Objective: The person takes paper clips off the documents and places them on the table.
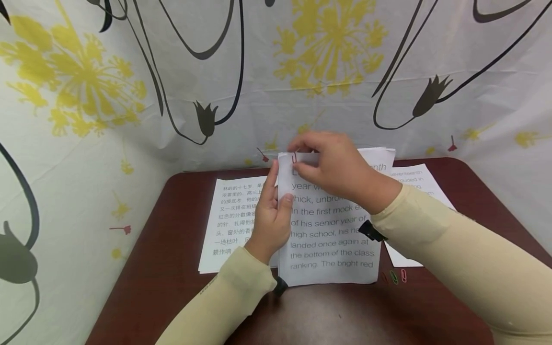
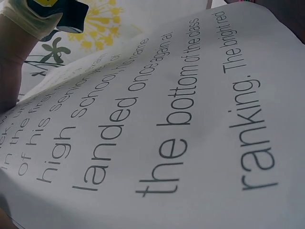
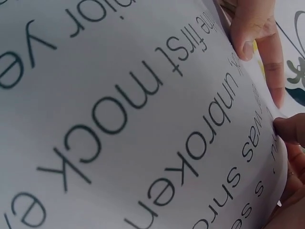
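Several printed sheets of English text [image 1: 329, 249] stand raised as a stack above the table. A red paper clip [image 1: 294, 158] sits over their top edge near the left corner. My left hand [image 1: 271, 223] grips the stack's left edge, its thumb [image 1: 285, 203] on the front and its other fingers at the edge and behind. My right hand [image 1: 334, 167] is at the top edge, thumb and forefinger around the clip; the exact contact is too small to tell. In the right wrist view the text page [image 3: 143, 114] hides much of both hands.
Chinese-text sheets [image 1: 233, 220] lie left on the dark red table [image 1: 151, 268]. More English sheets [image 1: 407, 254] lie to the right. A green paper clip [image 1: 394, 277], a pink paper clip [image 1: 403, 275] and a dark red one [image 1: 385, 277] lie near the stack's lower right corner. A patterned curtain [image 1: 258, 86] hangs behind.
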